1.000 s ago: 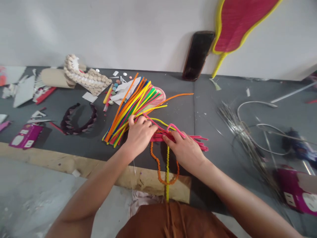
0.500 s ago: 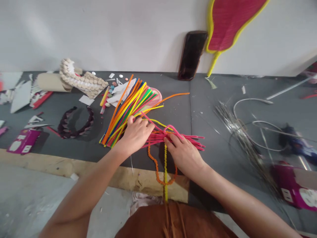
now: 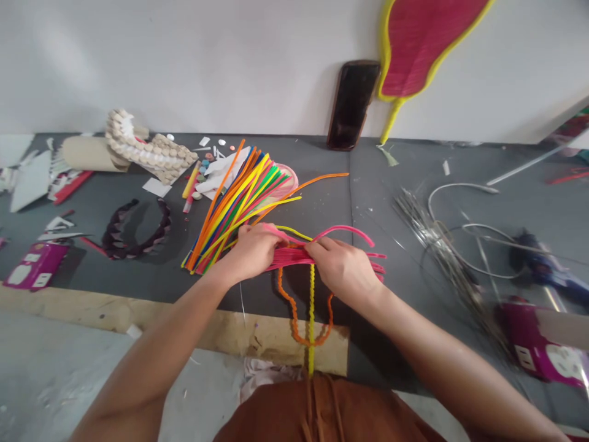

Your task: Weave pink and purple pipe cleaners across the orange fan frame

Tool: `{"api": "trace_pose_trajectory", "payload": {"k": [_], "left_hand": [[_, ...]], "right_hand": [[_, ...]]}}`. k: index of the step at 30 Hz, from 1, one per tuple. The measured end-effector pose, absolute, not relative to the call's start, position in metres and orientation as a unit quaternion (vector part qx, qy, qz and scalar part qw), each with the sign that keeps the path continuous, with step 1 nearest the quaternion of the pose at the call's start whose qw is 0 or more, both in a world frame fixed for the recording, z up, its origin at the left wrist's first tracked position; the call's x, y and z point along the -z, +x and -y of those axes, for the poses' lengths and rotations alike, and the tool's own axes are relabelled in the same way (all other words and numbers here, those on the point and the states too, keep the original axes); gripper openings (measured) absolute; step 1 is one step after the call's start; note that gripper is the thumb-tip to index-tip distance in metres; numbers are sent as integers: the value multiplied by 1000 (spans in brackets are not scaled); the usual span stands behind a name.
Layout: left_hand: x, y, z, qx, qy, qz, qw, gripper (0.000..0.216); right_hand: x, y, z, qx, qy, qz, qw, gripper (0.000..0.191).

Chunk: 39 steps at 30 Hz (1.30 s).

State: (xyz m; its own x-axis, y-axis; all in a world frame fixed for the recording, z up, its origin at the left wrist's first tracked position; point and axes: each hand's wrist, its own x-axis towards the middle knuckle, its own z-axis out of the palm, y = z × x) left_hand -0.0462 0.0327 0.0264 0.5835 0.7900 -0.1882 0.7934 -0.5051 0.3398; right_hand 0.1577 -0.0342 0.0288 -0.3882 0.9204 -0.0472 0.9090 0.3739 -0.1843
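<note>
Pink pipe cleaners (image 3: 294, 255) are lying near the front edge of the grey mat (image 3: 368, 196), below a white wall (image 3: 184, 61). Your left hand (image 3: 251, 252) and right hand (image 3: 343, 270) are pinching them, fingers pressed together. A multicoloured bundle (image 3: 234, 205) is lying beside your left hand. One pink strand (image 3: 345, 228) is now arching wider than before.

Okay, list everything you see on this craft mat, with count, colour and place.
pink pipe cleaners: bunch, pink, between hands
mixed pipe cleaners: fanned bundle, orange, yellow, green, centre
twisted loop: one, orange, below hands
twisted stem: one, yellow, crossing the loop
phone: one, black, leaning on wall
fan: one, pink, yellow-rimmed, against wall
headband: one, dark, left
wires: bundle, silver, right
boxes: two, magenta, far left, far right
left hand: grip on pink pipe cleaners
right hand: grip on pink pipe cleaners
</note>
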Motion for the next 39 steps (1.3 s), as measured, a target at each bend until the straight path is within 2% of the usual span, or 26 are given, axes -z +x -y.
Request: {"api": "trace_pose_trajectory", "payload": {"k": [4,9,21,27,33,39], "left_hand": [[-32,-46,-36,6,845,-448,292,47],[-41,-47,-42,0,801,-464,379,40],[-56,-49,-55,27,741,-403,536,30],[-62,-44,-62,37,775,-388,497,28],[-64,-34,-61,97,823,-430,358,24],[-66,-31,-61,124,830,-426,339,26]], "right_hand": [[-26,155,28,-73,-560,821,80,22],[-18,159,33,-63,-565,810,144,20],[-24,154,33,102,-486,842,212,18],[-29,149,29,114,-475,848,205,17],[-22,150,31,102,-486,843,205,18],[-11,159,32,-46,-520,794,310,16]]}}
